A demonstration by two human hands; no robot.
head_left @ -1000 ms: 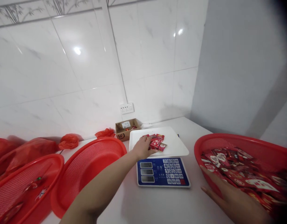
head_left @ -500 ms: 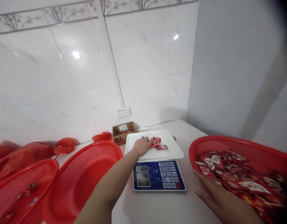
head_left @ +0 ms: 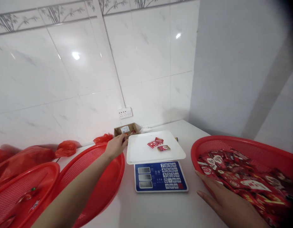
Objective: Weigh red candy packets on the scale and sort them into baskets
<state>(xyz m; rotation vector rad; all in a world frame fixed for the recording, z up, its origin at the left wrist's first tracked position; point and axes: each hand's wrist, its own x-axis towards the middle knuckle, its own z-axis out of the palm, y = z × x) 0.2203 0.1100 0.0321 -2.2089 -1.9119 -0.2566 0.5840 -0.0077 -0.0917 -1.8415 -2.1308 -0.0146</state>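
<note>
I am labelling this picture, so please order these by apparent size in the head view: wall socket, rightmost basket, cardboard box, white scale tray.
Largest to smallest:
1. Rightmost basket, nearest the camera
2. White scale tray
3. Cardboard box, partly hidden
4. Wall socket

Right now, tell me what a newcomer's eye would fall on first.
Probably the red basket heaped with wrapped packets at the right, the right hand at its near side. Next comes the blue-and-white scale in the middle, with some small packets on its white tray and the left hand by the tray's left edge.
</note>
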